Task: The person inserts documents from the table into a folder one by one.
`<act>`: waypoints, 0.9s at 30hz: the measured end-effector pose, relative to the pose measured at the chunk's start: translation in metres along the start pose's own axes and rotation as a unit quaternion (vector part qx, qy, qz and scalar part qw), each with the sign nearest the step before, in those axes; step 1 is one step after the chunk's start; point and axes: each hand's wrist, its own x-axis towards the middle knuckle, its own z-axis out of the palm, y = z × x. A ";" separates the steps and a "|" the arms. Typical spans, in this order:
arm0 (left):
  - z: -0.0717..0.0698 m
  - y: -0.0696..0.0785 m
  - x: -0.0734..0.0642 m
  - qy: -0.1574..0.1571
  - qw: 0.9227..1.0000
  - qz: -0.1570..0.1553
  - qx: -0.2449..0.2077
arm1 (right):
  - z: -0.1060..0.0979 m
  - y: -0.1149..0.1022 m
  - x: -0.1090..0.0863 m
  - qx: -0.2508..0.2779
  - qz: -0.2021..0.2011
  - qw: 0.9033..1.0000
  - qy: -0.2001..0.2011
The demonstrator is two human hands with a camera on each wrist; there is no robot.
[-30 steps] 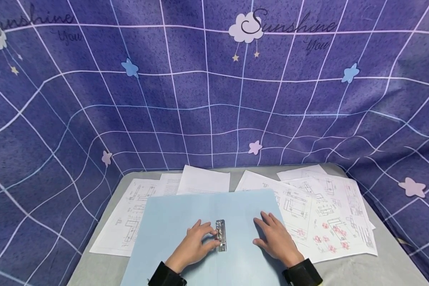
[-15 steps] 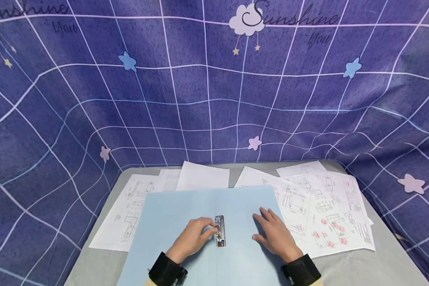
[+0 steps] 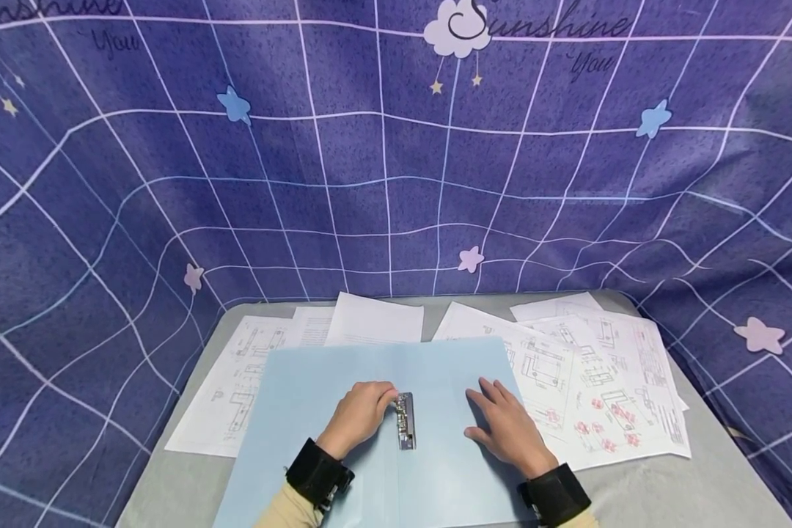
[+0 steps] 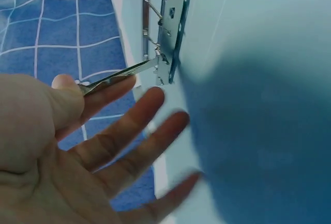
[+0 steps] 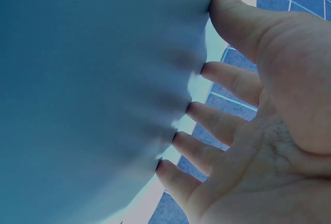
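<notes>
A light blue folder lies opened flat in the head view, with a metal lever clip along its middle. My left hand is at the far end of the clip, on its left side. In the left wrist view, thumb and index finger pinch the clip's thin metal lever, which stands out from the clip base. The other fingers of that hand are spread. My right hand rests on the folder's right half, and in the right wrist view its spread fingertips touch the blue surface.
Printed sheets stick out at the folder's left and far side. More drawing sheets, some with red marks, overlap at the right. All lie on a grey-covered table. A purple-blue curtain hangs behind and around it.
My left hand has turned and shifted toward the clip's far end, its thumb and fingers now closer together. The right hand stays in place. The head view has tipped down slightly.
</notes>
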 end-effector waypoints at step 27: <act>0.023 -0.022 0.043 -0.015 0.991 -0.115 -0.068 | 0.000 0.000 0.001 0.011 0.012 1.000 -0.015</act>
